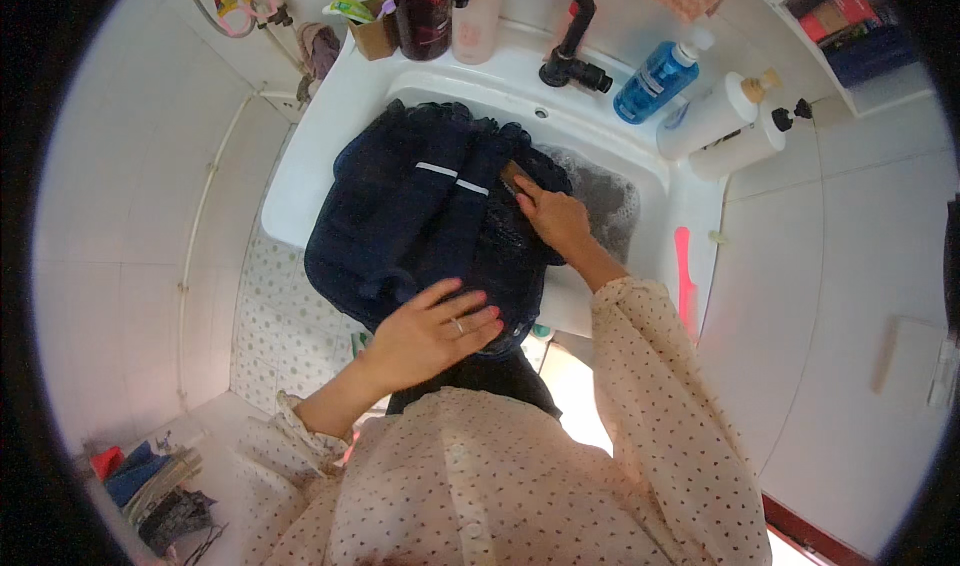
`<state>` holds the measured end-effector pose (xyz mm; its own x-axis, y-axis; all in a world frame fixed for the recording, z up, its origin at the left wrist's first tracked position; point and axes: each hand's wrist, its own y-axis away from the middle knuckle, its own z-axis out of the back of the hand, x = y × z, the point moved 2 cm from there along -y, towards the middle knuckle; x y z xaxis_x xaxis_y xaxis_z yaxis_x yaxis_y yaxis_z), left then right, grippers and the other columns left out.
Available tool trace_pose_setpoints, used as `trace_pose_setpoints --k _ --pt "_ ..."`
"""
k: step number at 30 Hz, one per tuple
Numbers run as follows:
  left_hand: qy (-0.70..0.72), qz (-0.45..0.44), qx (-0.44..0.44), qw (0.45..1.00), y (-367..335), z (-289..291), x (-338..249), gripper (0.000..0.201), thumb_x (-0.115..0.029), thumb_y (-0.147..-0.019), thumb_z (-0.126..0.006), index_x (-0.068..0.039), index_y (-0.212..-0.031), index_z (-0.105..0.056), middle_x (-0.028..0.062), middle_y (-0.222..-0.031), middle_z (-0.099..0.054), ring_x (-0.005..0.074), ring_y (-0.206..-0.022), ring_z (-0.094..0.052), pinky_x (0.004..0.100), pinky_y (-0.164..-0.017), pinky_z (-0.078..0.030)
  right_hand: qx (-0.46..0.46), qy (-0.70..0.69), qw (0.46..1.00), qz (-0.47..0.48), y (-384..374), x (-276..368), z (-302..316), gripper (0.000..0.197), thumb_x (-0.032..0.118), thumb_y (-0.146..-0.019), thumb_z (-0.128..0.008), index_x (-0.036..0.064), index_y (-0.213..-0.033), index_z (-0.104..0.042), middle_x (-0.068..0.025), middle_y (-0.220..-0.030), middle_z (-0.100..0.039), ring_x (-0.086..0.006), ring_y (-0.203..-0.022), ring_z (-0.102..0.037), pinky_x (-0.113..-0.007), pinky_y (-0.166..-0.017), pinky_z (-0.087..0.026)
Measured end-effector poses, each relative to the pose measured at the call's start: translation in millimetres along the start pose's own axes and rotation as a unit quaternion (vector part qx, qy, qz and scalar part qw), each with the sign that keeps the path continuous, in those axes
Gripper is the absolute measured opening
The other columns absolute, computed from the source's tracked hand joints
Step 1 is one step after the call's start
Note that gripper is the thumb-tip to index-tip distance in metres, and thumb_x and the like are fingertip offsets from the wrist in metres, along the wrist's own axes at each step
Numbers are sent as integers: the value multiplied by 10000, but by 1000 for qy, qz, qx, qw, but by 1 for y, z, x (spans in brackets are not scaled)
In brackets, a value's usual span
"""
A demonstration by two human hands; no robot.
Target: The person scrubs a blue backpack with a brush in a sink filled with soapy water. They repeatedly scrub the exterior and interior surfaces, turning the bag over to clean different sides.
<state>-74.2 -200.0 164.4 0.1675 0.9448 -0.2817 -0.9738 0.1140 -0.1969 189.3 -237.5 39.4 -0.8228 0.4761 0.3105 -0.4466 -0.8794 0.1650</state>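
A wet navy backpack (pixel 400 226) lies across the sink, with two straps that each carry a pale reflective strip. Its near edge hangs over the sink's front rim. My left hand (pixel 425 341) rests flat on that near edge, fingers stretched out, a ring on one of them. In my right hand (pixel 557 224) is a small brown scrubbing brush (pixel 512 174), pressed to the right part of the backpack. Wet streaks show beside the brush. My fingers hide part of the brush, and its bristles can hardly be seen.
Foamy grey water (pixel 605 201) fills the right of the white sink (pixel 300 191). A black faucet (pixel 575 41) arches behind. Several bottles, among them a blue pump bottle (pixel 655 81), stand along the back and right. A pink-handled tool (pixel 684 276) lies on the right rim.
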Motion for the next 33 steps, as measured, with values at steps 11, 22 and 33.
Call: trace_pose_setpoints --k 11,22,33 --pt "-35 120 -60 990 35 4 -13 328 -198 -798 -649 -222 -1124 -674 -17 -1018 -539 162 -903 -492 365 -831 -370 -9 60 998 1 -26 -25 2 409 433 -979 -440 285 -1354 -508 -198 -834 -686 -370 -747 -676 -500 -675 -538" --pt "576 557 -452 393 61 -48 10 908 -122 -788 -770 -57 -1476 -182 139 -1434 -381 289 -1315 -378 403 -1112 -295 188 -102 959 185 126 86 53 441 485 -972 -440 390 -1402 -412 -158 -666 -658 -342 -568 -658 -493 -549 -537" --pt "532 558 -330 544 106 9 49 836 -149 -735 -803 -43 -1427 -348 138 -1352 -513 278 -1250 -484 384 -1089 -337 -41 -262 959 -103 45 -97 17 408 382 -981 -493 256 -1368 -521 -210 -1201 -624 -342 -1055 -623 -367 -882 -485"
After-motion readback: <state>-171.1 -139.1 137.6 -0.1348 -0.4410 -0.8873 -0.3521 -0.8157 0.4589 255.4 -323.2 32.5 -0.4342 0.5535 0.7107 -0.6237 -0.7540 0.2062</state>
